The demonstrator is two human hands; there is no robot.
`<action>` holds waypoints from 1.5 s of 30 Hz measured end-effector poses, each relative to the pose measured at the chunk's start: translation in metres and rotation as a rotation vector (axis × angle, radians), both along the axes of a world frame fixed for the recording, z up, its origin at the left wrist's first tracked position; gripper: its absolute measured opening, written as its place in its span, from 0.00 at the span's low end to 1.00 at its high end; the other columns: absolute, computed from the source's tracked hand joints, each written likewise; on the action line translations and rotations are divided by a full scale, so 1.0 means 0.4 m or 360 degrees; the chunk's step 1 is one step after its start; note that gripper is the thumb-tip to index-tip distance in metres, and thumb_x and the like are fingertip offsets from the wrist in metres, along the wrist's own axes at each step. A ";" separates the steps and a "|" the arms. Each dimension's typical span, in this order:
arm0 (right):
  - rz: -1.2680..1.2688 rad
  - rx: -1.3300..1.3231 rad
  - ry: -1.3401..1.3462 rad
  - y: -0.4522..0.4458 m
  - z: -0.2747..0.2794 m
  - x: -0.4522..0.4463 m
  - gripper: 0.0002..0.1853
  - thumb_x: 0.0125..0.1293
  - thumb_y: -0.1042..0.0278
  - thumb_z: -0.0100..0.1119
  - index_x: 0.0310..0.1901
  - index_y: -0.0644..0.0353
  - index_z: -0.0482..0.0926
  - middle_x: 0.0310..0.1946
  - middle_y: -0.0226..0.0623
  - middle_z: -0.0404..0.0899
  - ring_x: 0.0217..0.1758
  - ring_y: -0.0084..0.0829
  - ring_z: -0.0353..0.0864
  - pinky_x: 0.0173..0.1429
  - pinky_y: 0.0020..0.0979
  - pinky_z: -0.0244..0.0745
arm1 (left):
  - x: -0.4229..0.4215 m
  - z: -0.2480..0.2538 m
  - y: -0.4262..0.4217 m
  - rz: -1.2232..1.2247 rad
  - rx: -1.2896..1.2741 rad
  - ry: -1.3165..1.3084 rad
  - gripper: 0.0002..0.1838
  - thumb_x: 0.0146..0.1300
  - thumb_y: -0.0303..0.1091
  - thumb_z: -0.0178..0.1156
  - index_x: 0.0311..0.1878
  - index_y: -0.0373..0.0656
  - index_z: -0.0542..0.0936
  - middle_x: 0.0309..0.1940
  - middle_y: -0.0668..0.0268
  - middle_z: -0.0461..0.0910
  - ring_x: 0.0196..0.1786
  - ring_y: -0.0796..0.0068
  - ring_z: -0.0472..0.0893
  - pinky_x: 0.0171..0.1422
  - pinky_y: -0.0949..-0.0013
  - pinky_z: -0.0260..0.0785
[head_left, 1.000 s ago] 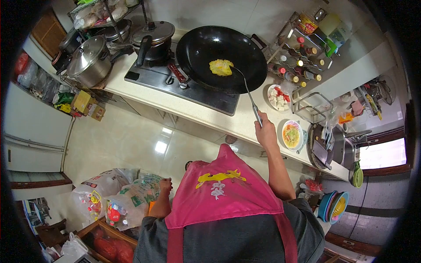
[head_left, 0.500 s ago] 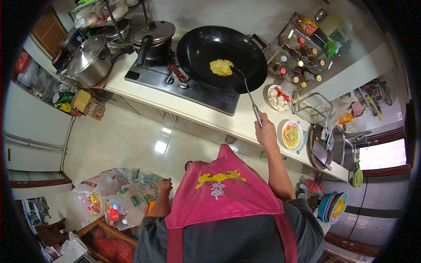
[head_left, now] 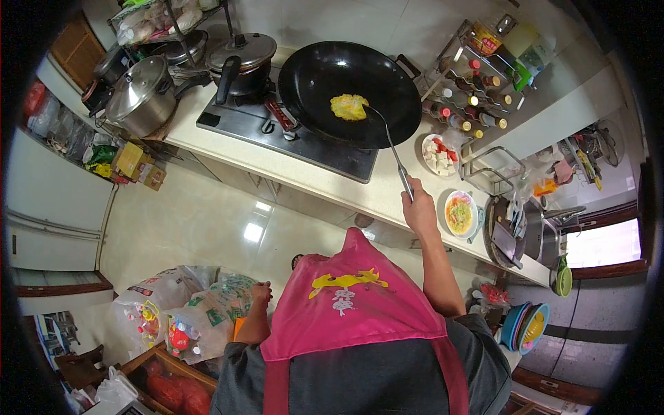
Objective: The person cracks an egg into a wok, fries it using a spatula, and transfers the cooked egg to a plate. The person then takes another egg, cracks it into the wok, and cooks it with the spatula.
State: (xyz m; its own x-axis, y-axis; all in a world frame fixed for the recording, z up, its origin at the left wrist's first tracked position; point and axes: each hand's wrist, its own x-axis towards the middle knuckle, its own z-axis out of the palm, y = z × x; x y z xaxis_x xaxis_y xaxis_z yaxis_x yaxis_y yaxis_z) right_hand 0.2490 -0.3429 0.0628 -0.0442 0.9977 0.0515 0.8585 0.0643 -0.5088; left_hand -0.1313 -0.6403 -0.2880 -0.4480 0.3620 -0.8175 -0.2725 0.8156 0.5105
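Right of centre, the right hand (head_left: 418,209) wraps fingers round a spatula (head_left: 396,152) touching fried egg (head_left: 348,107) in a wok (head_left: 308,86); left hand (head_left: 261,293), fingers unclear.

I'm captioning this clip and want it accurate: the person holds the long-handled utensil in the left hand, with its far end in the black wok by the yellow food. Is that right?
Not quite: the head view shows the right hand, not the left hand, holding the long-handled utensil. Its far end is indeed in the black wok by the yellow food.
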 end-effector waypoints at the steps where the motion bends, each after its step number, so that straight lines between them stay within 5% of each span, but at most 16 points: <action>1: 0.0007 0.0004 0.0002 0.000 0.000 0.000 0.21 0.65 0.74 0.57 0.60 0.60 0.70 0.39 0.60 0.82 0.42 0.59 0.83 0.47 0.52 0.77 | -0.001 -0.007 -0.001 0.0015 0.0010 -0.0017 0.10 0.64 0.34 0.62 0.39 0.36 0.77 0.17 0.66 0.74 0.13 0.74 0.71 0.15 0.68 0.61; 45: -0.0001 0.0047 0.0010 0.001 -0.011 0.004 0.21 0.65 0.72 0.59 0.59 0.59 0.71 0.35 0.61 0.82 0.42 0.58 0.83 0.46 0.48 0.77 | 0.008 0.014 0.002 -0.0089 -0.0026 0.0079 0.13 0.62 0.36 0.62 0.40 0.33 0.79 0.18 0.64 0.76 0.14 0.72 0.74 0.16 0.67 0.64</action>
State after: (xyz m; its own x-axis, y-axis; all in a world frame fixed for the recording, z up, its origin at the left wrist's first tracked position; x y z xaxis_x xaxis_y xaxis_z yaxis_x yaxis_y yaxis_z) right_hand 0.2505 -0.3426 0.0585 -0.0433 0.9958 0.0813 0.8553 0.0790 -0.5121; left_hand -0.1281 -0.6395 -0.2826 -0.4677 0.3743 -0.8007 -0.2005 0.8374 0.5085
